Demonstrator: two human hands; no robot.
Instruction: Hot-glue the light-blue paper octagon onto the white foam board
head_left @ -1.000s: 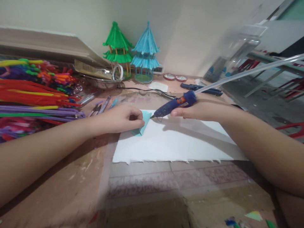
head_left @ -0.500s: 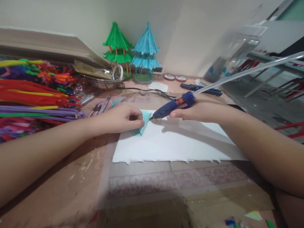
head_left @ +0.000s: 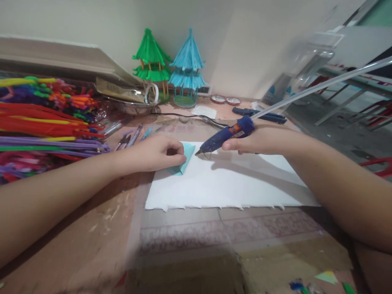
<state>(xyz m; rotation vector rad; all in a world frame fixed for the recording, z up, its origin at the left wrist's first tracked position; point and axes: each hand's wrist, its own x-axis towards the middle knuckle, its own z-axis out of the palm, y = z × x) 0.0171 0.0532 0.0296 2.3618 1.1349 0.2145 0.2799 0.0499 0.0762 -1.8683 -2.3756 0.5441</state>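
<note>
My left hand [head_left: 154, 153] is closed on a small light-blue paper piece [head_left: 185, 160], pinning it at the top left corner of a white sheet [head_left: 226, 183]. My right hand [head_left: 260, 140] grips a blue hot glue gun [head_left: 226, 136] with a long clear glue stick [head_left: 318, 86] sticking out behind. The gun's nozzle hovers just right of the blue piece's upper edge, a small gap away.
Heaps of coloured pipe cleaners [head_left: 45, 122] fill the left. A green pagoda model [head_left: 151, 61] and a blue pagoda model [head_left: 188, 67] stand at the wall. A metal bowl [head_left: 131, 104], pens, a black cable [head_left: 190, 117] and another blue tool [head_left: 260, 115] lie behind the sheet.
The glue gun's nozzle has drawn slightly back to the right and up from the blue piece. My left hand has stayed put.
</note>
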